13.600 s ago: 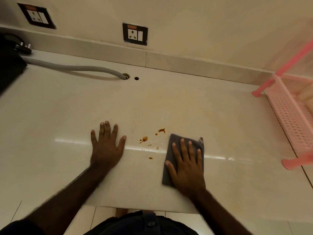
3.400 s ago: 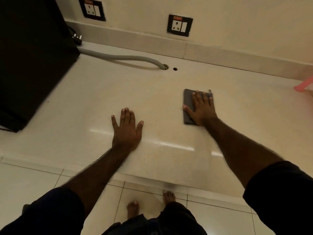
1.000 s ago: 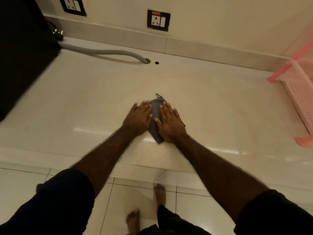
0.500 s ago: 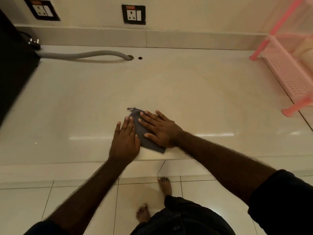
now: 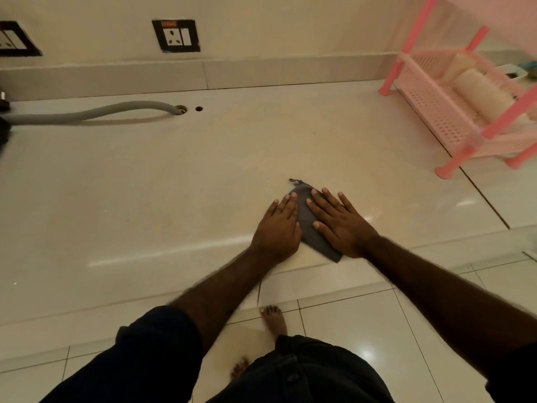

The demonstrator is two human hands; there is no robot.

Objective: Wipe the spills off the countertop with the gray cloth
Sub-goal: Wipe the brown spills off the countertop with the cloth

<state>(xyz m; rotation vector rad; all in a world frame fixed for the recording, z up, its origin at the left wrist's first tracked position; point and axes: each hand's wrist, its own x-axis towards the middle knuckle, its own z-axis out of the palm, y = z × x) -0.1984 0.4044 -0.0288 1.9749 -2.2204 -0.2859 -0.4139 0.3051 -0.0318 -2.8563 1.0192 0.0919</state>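
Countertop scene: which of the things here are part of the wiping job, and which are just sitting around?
Part of the job:
gray cloth
countertop
left hand, flat on the cloth
right hand, flat on the cloth

Just sitting around:
pink rack
gray hose
wall socket

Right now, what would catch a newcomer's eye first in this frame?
Both hands, the left hand and right hand, press flat on a gray cloth near the countertop's front edge. At the right stands a bright pink rack; a gray hose runs along the back left.
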